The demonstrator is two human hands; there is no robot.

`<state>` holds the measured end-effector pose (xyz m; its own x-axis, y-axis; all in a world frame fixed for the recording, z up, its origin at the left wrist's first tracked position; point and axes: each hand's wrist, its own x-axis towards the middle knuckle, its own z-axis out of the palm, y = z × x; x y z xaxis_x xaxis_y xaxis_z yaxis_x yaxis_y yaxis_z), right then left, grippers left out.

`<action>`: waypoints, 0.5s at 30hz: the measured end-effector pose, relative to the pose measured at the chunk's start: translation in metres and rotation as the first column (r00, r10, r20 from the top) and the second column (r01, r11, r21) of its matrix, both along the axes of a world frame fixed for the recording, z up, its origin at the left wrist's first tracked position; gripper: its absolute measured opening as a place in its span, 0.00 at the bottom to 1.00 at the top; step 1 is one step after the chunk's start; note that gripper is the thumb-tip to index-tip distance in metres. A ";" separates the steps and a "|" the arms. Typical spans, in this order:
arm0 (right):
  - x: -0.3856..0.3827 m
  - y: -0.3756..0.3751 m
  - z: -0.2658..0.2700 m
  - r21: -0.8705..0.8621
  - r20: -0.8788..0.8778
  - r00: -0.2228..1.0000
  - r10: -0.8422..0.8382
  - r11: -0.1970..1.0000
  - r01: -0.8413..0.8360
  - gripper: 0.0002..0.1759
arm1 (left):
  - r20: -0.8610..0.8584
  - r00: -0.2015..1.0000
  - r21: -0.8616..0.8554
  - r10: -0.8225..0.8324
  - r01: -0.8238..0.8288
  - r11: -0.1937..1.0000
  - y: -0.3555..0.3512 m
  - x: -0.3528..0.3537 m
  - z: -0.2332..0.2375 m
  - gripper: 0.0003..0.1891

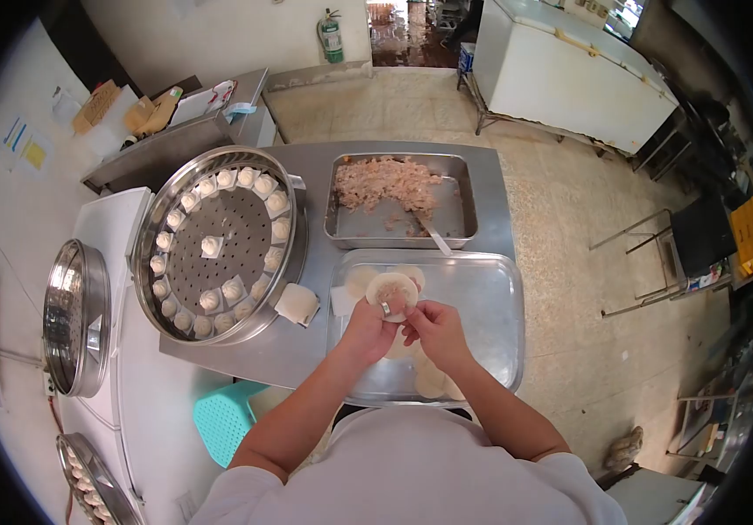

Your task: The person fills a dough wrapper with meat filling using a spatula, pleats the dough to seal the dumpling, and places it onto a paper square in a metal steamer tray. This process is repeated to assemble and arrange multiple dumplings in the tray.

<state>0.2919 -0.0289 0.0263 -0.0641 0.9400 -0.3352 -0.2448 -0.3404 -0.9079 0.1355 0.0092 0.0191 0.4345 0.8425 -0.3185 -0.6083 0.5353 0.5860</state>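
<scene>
My left hand (371,325), with a ring on one finger, cups a round dough wrapper (379,284) with meat filling on it. The fingertips of my right hand (436,330) are closed at the wrapper's right edge. Below both hands is a metal tray (501,328) with several flat dough rounds (430,380) on it, partly hidden by my hands. Beyond it stands a deep metal pan (460,194) of minced filling (385,182), with a flat-handled tool (433,233) leaning over its near rim.
To the left, a round perforated steamer tray (210,214) holds several pleated buns on paper squares. Beside it lies a stack of paper squares (297,304). A turquoise stool (228,423) stands below the table at left. A white chest freezer (569,83) is at the back right.
</scene>
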 end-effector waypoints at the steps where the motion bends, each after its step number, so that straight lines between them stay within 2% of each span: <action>1: 0.006 -0.002 -0.001 0.009 0.030 1.000 -0.007 1.000 0.007 0.16 | -0.038 0.999 0.052 -0.023 0.025 0.998 -0.005 0.006 0.000 0.16; 4: 0.022 -0.013 -0.002 0.036 0.133 0.991 -0.017 0.999 0.012 0.16 | -0.224 0.972 0.047 0.070 -0.061 0.997 -0.019 0.023 0.000 0.16; 7: 0.036 -0.023 -0.002 0.125 0.287 0.958 -0.010 0.992 -0.027 0.14 | -0.319 0.936 0.056 0.149 -0.138 0.989 -0.032 0.039 0.002 0.18; 10: 0.045 -0.031 -0.003 0.268 0.467 0.883 -0.038 0.958 -0.100 0.11 | -0.323 0.936 -0.001 0.139 -0.147 0.989 -0.044 0.046 0.011 0.18; 12: 0.051 -0.036 0.006 0.328 0.560 0.826 -0.070 0.934 -0.143 0.10 | -0.248 0.959 -0.027 0.137 -0.148 0.989 -0.050 0.045 0.011 0.18; 15: 0.066 -0.016 0.008 0.508 0.571 0.772 -0.278 0.859 -0.066 0.11 | -0.176 0.974 -0.059 0.143 -0.155 0.986 -0.049 0.036 0.013 0.18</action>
<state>0.3581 -0.0449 0.0341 0.1001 0.9692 0.2248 0.4074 0.1662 -0.8980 0.1716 -0.0395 0.0317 0.2399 0.8656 -0.4395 -0.5788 0.4910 0.6511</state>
